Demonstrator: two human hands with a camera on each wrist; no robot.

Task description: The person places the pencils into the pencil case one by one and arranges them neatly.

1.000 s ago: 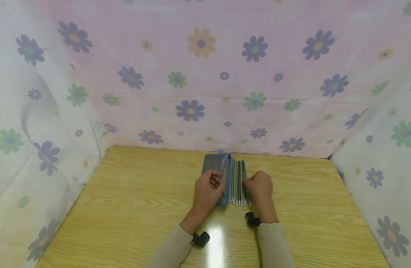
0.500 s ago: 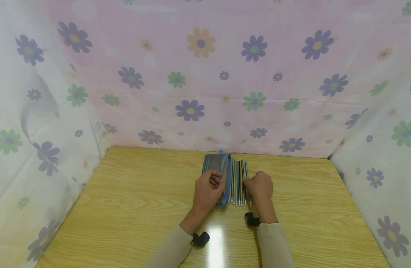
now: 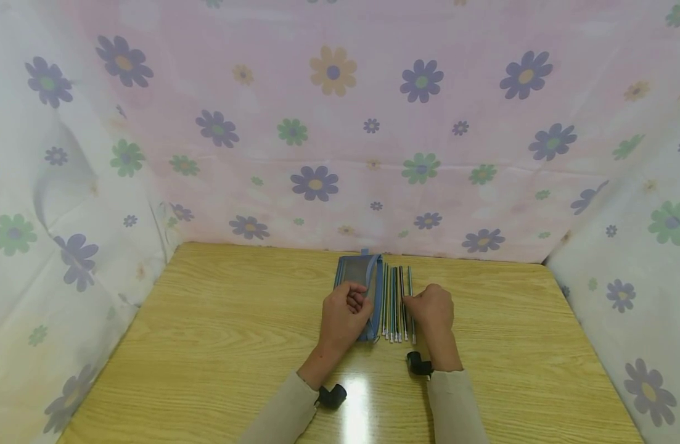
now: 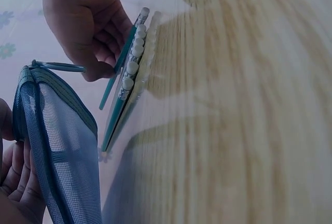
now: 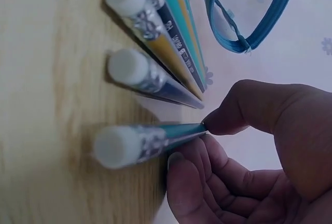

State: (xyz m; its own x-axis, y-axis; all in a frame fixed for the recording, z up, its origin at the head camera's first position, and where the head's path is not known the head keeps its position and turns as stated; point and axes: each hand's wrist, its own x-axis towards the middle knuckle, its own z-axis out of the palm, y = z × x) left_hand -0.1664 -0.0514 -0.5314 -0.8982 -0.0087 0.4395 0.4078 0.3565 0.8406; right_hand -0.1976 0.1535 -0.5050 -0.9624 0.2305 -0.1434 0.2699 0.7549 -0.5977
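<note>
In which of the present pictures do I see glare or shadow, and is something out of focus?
Head view: a white streak of glare on the table, near the bottom edge; left wrist view: a broad, soft-edged shadow beside the mesh pouch; right wrist view: the nearest white eraser looks slightly blurred.

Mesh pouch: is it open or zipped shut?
Open: in the right wrist view, the pouch has its blue zipper edges curving apart, with a gap between them.

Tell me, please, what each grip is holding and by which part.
The right grip pinches a teal pencil around mid-shaft; the left grip holds the mesh pouch, apparently by its zippered edge.
</note>
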